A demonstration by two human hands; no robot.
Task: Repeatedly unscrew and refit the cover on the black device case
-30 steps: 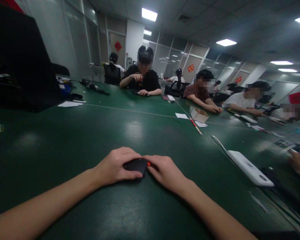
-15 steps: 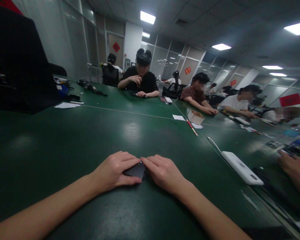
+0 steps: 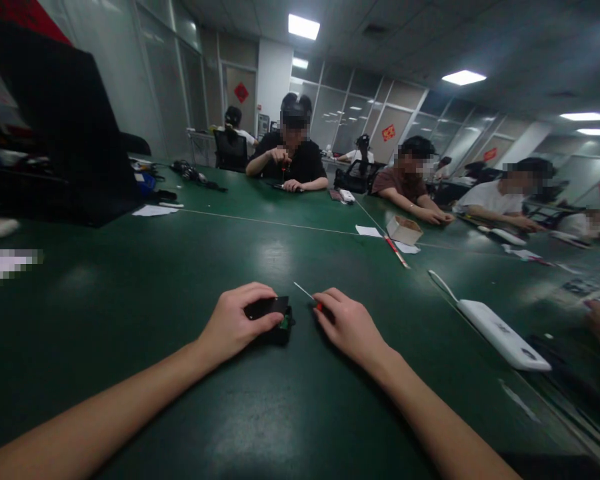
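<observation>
My left hand is closed around a small black plastic case on the table, its thumb pressing the near side. At the case's right end a bit of green circuit board shows. My right hand, a little to the right and apart from the case, grips a screwdriver. Its thin metal shaft points up and to the left, and some red handle shows between the fingers. My palm hides the rest of the handle.
A white power strip with its cable lies to the right on the green table. Farther off are a small open box, paper slips and a red stick. A dark screen stands at left. Several people sit around.
My right hand has pulled away from the case to the right, and the screwdriver shaft now shows. The case's right end with the green board has come into view. The camera has turned slightly left.
</observation>
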